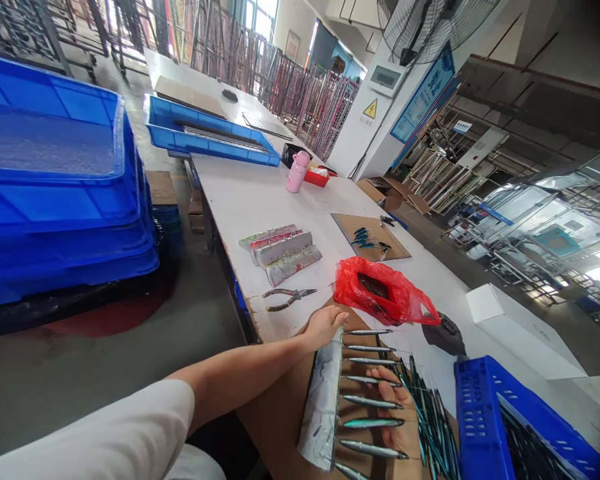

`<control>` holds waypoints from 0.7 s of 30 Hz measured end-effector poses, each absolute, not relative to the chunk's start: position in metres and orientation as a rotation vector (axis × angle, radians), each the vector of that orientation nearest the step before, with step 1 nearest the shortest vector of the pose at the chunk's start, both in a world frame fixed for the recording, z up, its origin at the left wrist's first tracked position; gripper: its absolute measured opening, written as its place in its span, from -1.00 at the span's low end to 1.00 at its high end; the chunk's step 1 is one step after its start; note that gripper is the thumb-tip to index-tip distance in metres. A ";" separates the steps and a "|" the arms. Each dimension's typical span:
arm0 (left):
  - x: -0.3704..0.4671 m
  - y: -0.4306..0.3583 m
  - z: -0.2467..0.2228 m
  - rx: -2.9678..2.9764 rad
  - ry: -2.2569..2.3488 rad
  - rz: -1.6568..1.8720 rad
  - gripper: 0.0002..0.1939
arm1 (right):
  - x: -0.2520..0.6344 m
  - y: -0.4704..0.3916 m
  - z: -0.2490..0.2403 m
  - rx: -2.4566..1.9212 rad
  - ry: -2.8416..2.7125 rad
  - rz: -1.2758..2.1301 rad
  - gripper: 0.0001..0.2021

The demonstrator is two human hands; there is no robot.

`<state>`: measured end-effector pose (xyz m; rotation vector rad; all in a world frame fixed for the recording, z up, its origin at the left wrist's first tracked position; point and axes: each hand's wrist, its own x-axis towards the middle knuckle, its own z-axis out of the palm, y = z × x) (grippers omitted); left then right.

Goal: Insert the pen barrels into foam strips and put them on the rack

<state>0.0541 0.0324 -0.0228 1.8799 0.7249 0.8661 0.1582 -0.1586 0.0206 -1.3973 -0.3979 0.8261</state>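
Note:
My left hand (pixel 325 327) is closed round the far end of a grey, paint-stained bar (pixel 325 393). Several slim silver and teal fish-shaped pieces (pixel 373 423) stick out in a row from the bar's right edge. Behind and under those pieces is my right hand (pixel 397 413), partly hidden by them; its fingertips are near one piece, and whether it grips anything is unclear. A brown cardboard sheet (pixel 280 413) lies beneath. To the right of my right hand lies a pile of loose teal and dark pieces (pixel 435 420).
Pliers (pixel 290 299), more stained bars (pixel 285 253) and a red plastic bag (pixel 380 287) lie beyond my hands. A blue crate (pixel 485 413) stands at right, near a white box (pixel 525 333). Farther off are a pink bottle (pixel 297 173) and a blue tray (pixel 210 137); blue bins (pixel 55 200) are stacked left.

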 end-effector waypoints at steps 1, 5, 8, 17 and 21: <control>0.054 0.032 -0.023 1.878 0.722 0.866 -0.56 | 0.158 -0.158 0.021 -1.398 -0.395 0.828 -0.70; 0.055 0.032 -0.024 1.877 0.728 0.869 -0.56 | 0.158 -0.157 0.021 -1.399 -0.397 0.836 -0.69; 0.056 0.032 -0.024 1.882 0.722 0.886 -0.56 | 0.157 -0.157 0.020 -1.394 -0.410 0.845 -0.66; 0.053 0.032 -0.019 1.838 0.736 0.891 -0.58 | 0.162 -0.186 0.006 -1.443 -0.400 0.839 -0.50; 0.053 0.032 -0.019 1.806 0.766 0.906 -0.59 | 0.151 -0.207 -0.012 -1.505 -0.332 0.711 -0.66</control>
